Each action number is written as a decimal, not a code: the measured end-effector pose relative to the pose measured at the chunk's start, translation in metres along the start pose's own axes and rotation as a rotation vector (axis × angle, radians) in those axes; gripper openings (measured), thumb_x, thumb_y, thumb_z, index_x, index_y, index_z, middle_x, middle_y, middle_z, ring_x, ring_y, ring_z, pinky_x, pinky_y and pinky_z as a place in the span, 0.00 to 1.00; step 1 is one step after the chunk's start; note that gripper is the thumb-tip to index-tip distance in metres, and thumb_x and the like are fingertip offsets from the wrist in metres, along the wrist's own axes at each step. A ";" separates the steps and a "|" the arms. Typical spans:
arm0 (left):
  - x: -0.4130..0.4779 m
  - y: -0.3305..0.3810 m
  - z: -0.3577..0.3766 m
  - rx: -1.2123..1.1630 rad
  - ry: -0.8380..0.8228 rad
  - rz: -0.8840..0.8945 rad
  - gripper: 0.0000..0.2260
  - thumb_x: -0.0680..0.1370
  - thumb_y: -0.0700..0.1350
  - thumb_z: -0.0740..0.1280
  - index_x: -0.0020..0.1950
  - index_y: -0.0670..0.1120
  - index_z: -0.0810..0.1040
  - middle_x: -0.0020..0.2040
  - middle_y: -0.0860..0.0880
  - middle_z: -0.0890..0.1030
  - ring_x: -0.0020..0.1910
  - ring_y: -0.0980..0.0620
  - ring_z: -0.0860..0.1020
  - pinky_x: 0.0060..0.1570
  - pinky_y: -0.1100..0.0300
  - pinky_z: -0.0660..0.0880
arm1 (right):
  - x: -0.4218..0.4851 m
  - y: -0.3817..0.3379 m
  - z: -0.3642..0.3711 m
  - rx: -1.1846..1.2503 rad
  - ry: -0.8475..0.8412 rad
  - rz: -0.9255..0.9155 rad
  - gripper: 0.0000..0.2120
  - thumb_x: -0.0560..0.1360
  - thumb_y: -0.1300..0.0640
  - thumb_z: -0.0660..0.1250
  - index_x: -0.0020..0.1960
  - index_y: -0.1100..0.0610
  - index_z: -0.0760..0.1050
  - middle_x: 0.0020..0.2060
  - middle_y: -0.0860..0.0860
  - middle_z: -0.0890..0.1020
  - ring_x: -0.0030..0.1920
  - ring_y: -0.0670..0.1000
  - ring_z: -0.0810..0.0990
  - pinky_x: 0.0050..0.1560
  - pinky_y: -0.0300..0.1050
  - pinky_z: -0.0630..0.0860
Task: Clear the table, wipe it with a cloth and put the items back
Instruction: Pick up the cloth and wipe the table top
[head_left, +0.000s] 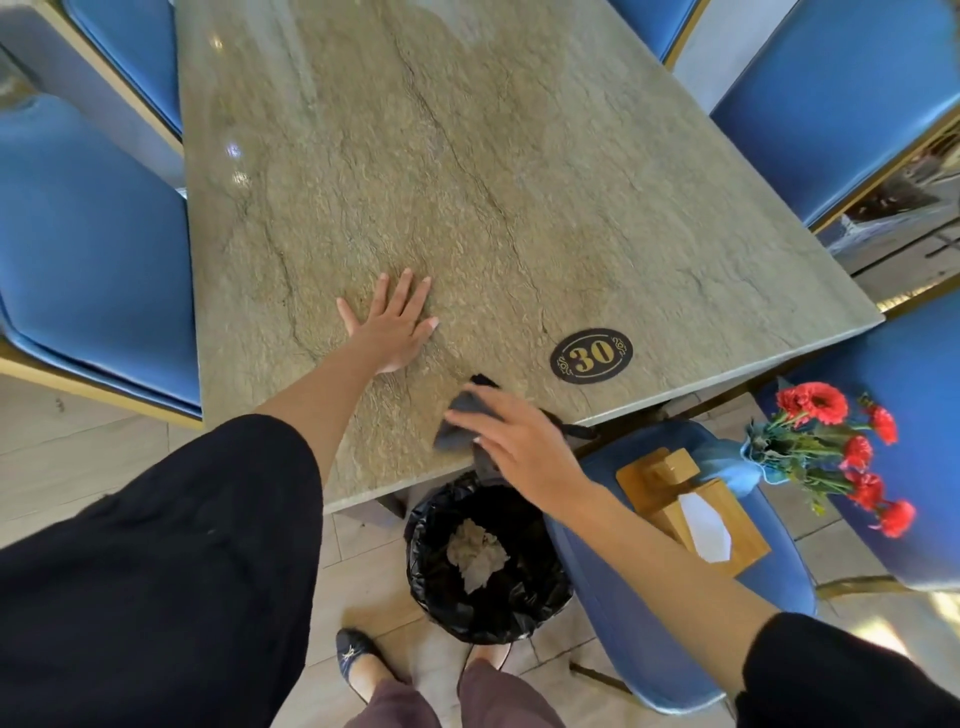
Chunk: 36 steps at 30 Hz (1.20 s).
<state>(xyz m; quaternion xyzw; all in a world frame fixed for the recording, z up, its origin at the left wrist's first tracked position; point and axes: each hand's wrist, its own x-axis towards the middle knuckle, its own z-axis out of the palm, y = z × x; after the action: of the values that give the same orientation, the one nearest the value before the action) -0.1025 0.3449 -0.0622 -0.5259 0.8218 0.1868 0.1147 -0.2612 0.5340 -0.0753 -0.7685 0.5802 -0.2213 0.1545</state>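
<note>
Wiping looks to be the step in hand: the left hand (392, 325) lies flat and open on the grey-brown stone-look table top (467, 182); the right hand (519, 441), nearer the edge, presses a dark grey cloth (457, 423) with outstretched fingers; next probably comes a sweep off that edge; below the right hand a round black-lined bin (441, 571) holds crumpled paper (475, 553); to its right, a wooden tissue box (737, 556) shows a white tissue (706, 527).

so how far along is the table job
Cleared: the stone-look tabletop is bare but for its black oval number plaque. In hand: right hand presses the grey cloth, left hand flat. Left: returning the wooden tissue box and red flowers from the blue chairs.
</note>
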 end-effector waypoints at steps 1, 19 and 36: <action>0.000 0.000 0.000 -0.001 -0.001 -0.001 0.26 0.81 0.60 0.42 0.74 0.59 0.33 0.75 0.56 0.32 0.74 0.50 0.31 0.64 0.30 0.33 | 0.000 0.007 -0.006 0.029 0.075 0.046 0.20 0.77 0.62 0.62 0.67 0.52 0.74 0.70 0.55 0.71 0.69 0.55 0.70 0.69 0.53 0.68; -0.001 -0.032 -0.027 -0.007 0.051 0.112 0.24 0.82 0.53 0.50 0.77 0.56 0.48 0.78 0.54 0.43 0.77 0.51 0.43 0.69 0.33 0.47 | 0.050 -0.046 0.043 -0.106 -0.023 0.179 0.20 0.82 0.54 0.54 0.73 0.52 0.67 0.75 0.57 0.61 0.76 0.57 0.57 0.74 0.53 0.54; 0.029 -0.157 -0.050 -0.142 0.366 -0.142 0.24 0.83 0.46 0.52 0.77 0.42 0.49 0.78 0.44 0.48 0.77 0.44 0.45 0.74 0.45 0.49 | 0.206 -0.033 0.064 -0.362 -0.207 -0.063 0.26 0.82 0.42 0.43 0.78 0.47 0.52 0.78 0.55 0.52 0.77 0.56 0.49 0.75 0.58 0.54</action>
<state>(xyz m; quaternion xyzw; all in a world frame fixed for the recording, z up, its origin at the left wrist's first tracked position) 0.0279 0.2405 -0.0571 -0.6143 0.7746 0.1374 -0.0611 -0.1533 0.3439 -0.0809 -0.8200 0.5673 -0.0382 0.0658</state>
